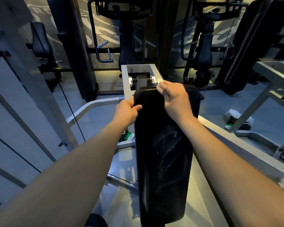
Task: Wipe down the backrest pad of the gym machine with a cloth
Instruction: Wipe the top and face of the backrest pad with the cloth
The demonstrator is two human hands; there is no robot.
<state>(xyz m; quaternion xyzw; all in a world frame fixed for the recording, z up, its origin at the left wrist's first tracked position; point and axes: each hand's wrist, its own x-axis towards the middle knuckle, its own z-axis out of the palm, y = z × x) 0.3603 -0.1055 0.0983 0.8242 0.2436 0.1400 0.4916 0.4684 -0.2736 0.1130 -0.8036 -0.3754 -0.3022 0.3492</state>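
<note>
— From the head camera, where is the backrest pad (161, 169)?
— Dead centre. It is long and black and runs away from the person toward a grey metal frame (138, 67).
— And the cloth (193, 94)?
— It is dark, at the pad's top right corner. It lies under the right hand (174, 97) and spills a little over the pad's right edge.
— How is that hand?
— Fingers bent and closed on the cloth at the pad's top edge.
— The left hand (126, 112)?
— It is clamped on the pad's left edge near the top, thumb on the face and fingers curled round the side. I cannot tell if any cloth is in that grip.
— Anything else?
— Pale streaks show on the pad lower down, and a white and green bundle (236, 117) lies on the floor (216, 105) to the right.
</note>
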